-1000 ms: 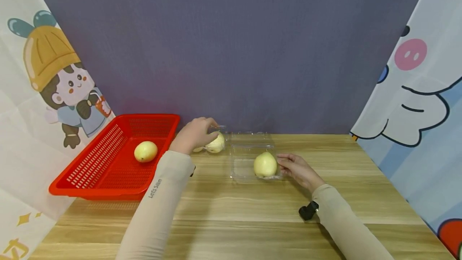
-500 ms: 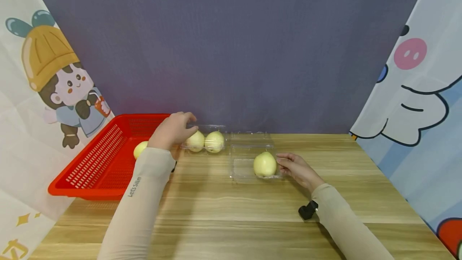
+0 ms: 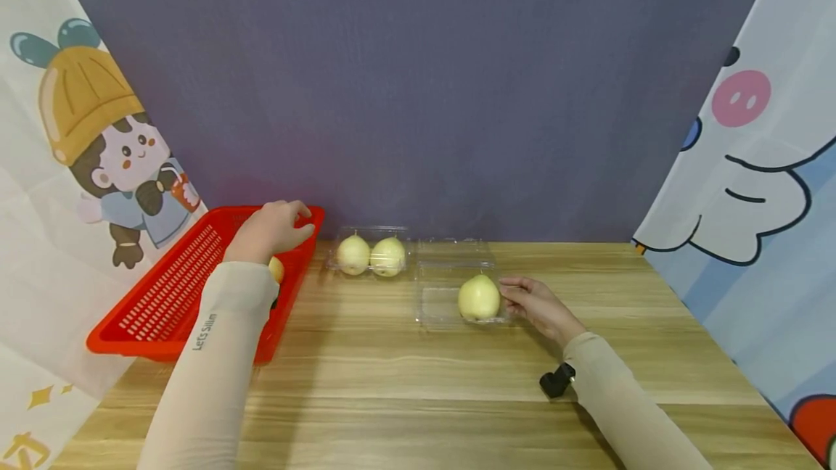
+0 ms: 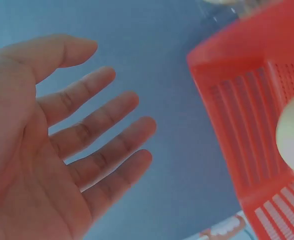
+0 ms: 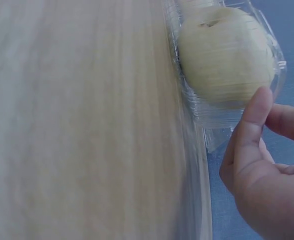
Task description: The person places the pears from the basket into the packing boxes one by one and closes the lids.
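My left hand hovers over the red basket, fingers spread and holding nothing. Partly hidden behind that wrist is a pale yellow pear in the basket; the left wrist view shows the pear apart from the fingers. My right hand pinches the right edge of an open clear plastic box between thumb and finger. One pear sits in the right part of that box, its stem up, close to my right fingertips.
Another clear plastic box with two pears stands between the basket and the open box. Behind the wooden table rises a dark blue-grey backdrop. Printed cloths flank the table at left and right.
My left hand has moved left from the two-pear box to above the red basket, uncovering both pears in that box. The right hand and the open box have stayed in place.
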The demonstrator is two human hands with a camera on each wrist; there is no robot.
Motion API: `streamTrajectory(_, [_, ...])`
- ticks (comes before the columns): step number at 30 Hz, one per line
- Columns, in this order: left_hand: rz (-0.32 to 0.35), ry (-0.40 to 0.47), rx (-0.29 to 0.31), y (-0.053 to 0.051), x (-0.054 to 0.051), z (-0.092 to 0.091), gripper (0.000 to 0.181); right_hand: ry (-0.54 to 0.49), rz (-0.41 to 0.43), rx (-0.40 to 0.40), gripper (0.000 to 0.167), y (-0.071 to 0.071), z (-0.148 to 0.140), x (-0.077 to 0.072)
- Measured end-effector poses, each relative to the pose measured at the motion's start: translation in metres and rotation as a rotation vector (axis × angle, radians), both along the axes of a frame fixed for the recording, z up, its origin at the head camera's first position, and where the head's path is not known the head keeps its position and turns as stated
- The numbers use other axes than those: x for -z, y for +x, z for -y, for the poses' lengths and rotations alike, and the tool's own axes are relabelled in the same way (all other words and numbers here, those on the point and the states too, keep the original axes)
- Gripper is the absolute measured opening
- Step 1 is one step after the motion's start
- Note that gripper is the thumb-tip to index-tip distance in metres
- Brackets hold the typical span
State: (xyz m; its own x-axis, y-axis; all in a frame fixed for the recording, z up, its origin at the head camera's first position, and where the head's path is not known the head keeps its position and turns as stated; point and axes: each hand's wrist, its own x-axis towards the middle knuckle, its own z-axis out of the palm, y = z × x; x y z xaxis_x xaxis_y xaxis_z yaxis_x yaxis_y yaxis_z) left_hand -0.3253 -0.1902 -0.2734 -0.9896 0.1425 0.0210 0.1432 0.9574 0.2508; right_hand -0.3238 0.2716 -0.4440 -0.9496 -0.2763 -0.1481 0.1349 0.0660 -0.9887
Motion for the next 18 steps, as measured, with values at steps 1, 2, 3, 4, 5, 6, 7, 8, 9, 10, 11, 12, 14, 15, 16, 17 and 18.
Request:
streamTrajectory(1, [0.007, 0.001, -0.008, 0.000, 0.000, 0.004, 0.045, -0.002, 0.000, -0.001, 0.051, 0.000, 0.000, 0.000])
streamTrajectory(2, [0.012, 0.002, -0.012, 0.001, 0.000, 0.008, 0.045, -0.004, 0.000, -0.001, 0.051, 0.001, 0.000, 0.000])
streamTrajectory(3, [0.013, 0.002, -0.016, 0.001, 0.001, 0.011, 0.045, -0.004, -0.001, -0.001, 0.051, 0.001, 0.000, 0.000])
streamTrajectory(4, [0.008, 0.000, -0.015, 0.001, 0.002, 0.015, 0.045, -0.004, -0.001, -0.001, 0.051, 0.001, 0.000, 0.000])
streamTrajectory(5, [0.003, -0.001, -0.016, 0.001, 0.003, 0.019, 0.044, -0.005, 0.000, 0.000, 0.051, 0.001, 0.000, 0.000])
streamTrajectory(6, [0.001, -0.004, -0.018, 0.001, 0.004, 0.023, 0.044, -0.004, 0.001, 0.000, 0.051, 0.001, 0.000, 0.000])
streamTrajectory(7, [0.004, -0.001, -0.023, 0.002, 0.005, 0.026, 0.044, -0.004, 0.002, -0.001, 0.051, 0.001, 0.000, 0.000])
streamTrajectory(8, [0.008, 0.001, -0.028, 0.003, 0.006, 0.030, 0.044, -0.002, 0.003, -0.002, 0.052, 0.002, 0.000, 0.001])
streamTrajectory(9, [0.015, 0.002, -0.039, 0.004, 0.007, 0.033, 0.044, -0.002, 0.005, -0.002, 0.052, 0.002, 0.000, 0.001])
streamTrajectory(10, [0.026, 0.004, -0.051, 0.004, 0.008, 0.036, 0.045, -0.002, 0.006, -0.003, 0.052, 0.002, -0.001, 0.001])
streamTrajectory(11, [0.042, 0.010, -0.066, 0.005, 0.009, 0.039, 0.046, -0.005, 0.006, -0.003, 0.051, 0.002, 0.000, 0.001])
streamTrajectory(12, [0.057, 0.012, -0.079, 0.006, 0.010, 0.042, 0.046, -0.005, 0.005, -0.003, 0.051, 0.002, 0.000, 0.001])
streamTrajectory(14, [0.089, 0.016, -0.104, 0.006, 0.013, 0.046, 0.047, -0.004, 0.001, -0.005, 0.051, 0.002, 0.000, 0.001])
streamTrajectory(15, [0.102, 0.014, -0.112, 0.006, 0.014, 0.048, 0.048, -0.004, -0.001, -0.005, 0.051, 0.002, 0.000, 0.000])
streamTrajectory(16, [0.113, 0.013, -0.118, 0.005, 0.016, 0.050, 0.048, -0.004, -0.001, -0.004, 0.051, 0.002, 0.000, 0.000])
streamTrajectory(17, [0.122, 0.009, -0.118, 0.005, 0.018, 0.052, 0.047, -0.006, -0.001, -0.002, 0.051, 0.002, 0.000, 0.000])
streamTrajectory(18, [0.128, -0.001, -0.115, 0.004, 0.020, 0.054, 0.047, -0.005, 0.002, -0.002, 0.051, 0.002, 0.000, 0.000])
